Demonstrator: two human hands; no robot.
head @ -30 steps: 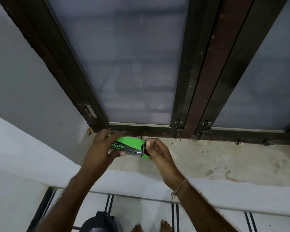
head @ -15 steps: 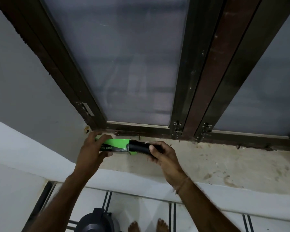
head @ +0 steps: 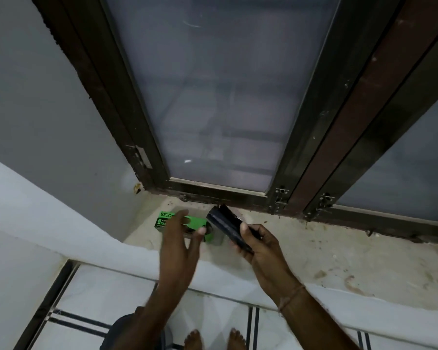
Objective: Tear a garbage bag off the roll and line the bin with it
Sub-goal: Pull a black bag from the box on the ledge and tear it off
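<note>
1. My right hand [head: 257, 242] is closed around the black roll of garbage bags [head: 228, 227], gripping its near end; the far end points toward the window frame [head: 220, 195] and is clear of the sill.
2. My left hand [head: 178, 238] is open, fingers spread, holding nothing. It hovers over the green garbage-bag box [head: 166, 222], which lies on the windowsill [head: 339, 253] just left of the roll. Whether the fingertips touch the box, I cannot tell.
3. Done, as I judge it: the roll is out of its box and in hand.
4. Not done: no bag is unrolled or torn off; the roll looks fully wound.
5. The dark bin [head: 116, 334] stands on the floor below, by my feet, mostly hidden by my left arm. No liner is visible on it.
6. Remaining: find the loose edge, unroll, tear at the perforation, open the bag, fit it.
</note>
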